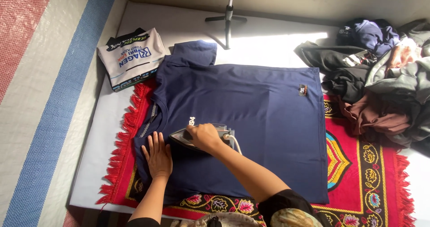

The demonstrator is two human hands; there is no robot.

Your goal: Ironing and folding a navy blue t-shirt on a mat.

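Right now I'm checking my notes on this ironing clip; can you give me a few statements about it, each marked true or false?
1. The right hand grips the iron on the navy T-shirt. True.
2. The left hand lies flat on the shirt beside the iron. True.
3. The shirt is spread on a plain green mat. False: it lies on a red patterned rug with a fringe.
4. The folded white garment sits on the pile of unfolded clothes. False: it lies apart, by the shirt's collar end.
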